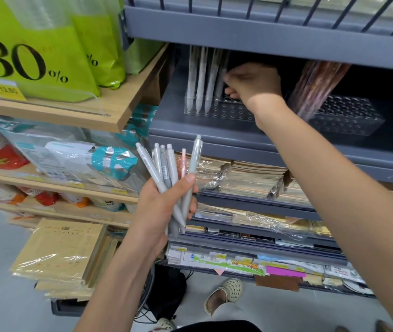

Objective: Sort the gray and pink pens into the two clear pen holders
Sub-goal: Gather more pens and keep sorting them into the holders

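Head view: left grip (166, 202) is clamped round a gray pen bundle (164, 168) plus one pink pen (183, 161). Right grip (253, 85), above it, curls on a standing pen (220, 68) in the clear pen holder (229, 113). The second holder (348, 118) lies just right of that grip.

place: stationery shop | evid: 30% promo bags (20, 63), 12.80 price tag (8, 91), shelves (214, 121) w/ wrapped notebooks (250, 178)

Two clear pen holders are carried on the gray shelf (173, 121), side by side and apart from each other. The left pen holder (224, 112) is loaded with upright gray pens (200, 77). The right pen holder (348, 118) is loaded with leaning pink pens (315, 85).
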The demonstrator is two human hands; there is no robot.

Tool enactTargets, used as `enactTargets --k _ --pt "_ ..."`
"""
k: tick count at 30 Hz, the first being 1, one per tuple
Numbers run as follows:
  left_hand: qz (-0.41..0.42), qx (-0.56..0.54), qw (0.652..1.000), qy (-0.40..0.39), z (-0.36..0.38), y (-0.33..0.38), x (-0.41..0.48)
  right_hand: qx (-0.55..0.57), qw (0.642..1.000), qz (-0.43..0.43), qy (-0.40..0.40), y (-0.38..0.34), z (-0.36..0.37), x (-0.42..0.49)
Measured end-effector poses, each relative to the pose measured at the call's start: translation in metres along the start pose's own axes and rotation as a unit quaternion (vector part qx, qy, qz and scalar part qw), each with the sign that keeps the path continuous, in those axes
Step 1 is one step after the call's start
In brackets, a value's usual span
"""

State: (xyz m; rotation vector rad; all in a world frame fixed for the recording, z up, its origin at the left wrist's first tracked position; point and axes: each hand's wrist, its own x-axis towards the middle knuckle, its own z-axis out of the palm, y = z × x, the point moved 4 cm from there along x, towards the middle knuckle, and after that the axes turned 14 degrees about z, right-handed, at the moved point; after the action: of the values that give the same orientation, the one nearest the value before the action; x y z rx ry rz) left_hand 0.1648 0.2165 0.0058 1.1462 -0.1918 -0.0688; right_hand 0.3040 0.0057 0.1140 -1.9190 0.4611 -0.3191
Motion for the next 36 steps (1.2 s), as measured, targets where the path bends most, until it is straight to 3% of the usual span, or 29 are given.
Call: enactTargets --k 3,5,7,9,19,22,26,30,36 --pt "0.004 -0.001 1.0 0.005 0.0 -0.001 0.0 0.057 0.998 -0.001 -0.011 0.004 -0.007 -0.026" --pt "0.007 -0.001 1.0 0.009 0.0 -0.002 0.001 0.025 0.993 0.003 -0.113 0.013 -0.005 -0.054" --pt "0.005 0.004 1.0 0.012 0.003 -0.002 0.002 -0.063 0.97 -0.005 -0.234 0.022 0.0 -0.082" --pt "-0.001 0.002 1.0 0.014 0.006 -0.004 0.003 -0.075 0.946 0.002 -0.316 0.03 0.005 -0.098" --pt "-0.041 -0.002 0.999 -0.012 0.022 -0.015 0.012 0.131 0.918 0.088 -0.363 0.05 -0.004 -0.102" --pt "-0.077 -0.009 0.997 0.007 0.022 -0.023 0.011 0.202 0.921 0.075 -0.325 0.04 -0.017 -0.092" --pt "-0.087 0.003 0.996 0.017 0.02 -0.026 0.007 0.262 0.949 -0.011 -0.174 0.017 -0.039 -0.07" --pt "-0.081 -0.005 0.996 0.034 0.017 -0.024 0.009 0.295 0.951 -0.072 -0.054 -0.002 -0.051 -0.051" --pt "-0.082 0.035 0.996 -0.001 0.013 -0.02 0.005 0.189 0.978 -0.09 0.015 0.0 -0.033 -0.032"
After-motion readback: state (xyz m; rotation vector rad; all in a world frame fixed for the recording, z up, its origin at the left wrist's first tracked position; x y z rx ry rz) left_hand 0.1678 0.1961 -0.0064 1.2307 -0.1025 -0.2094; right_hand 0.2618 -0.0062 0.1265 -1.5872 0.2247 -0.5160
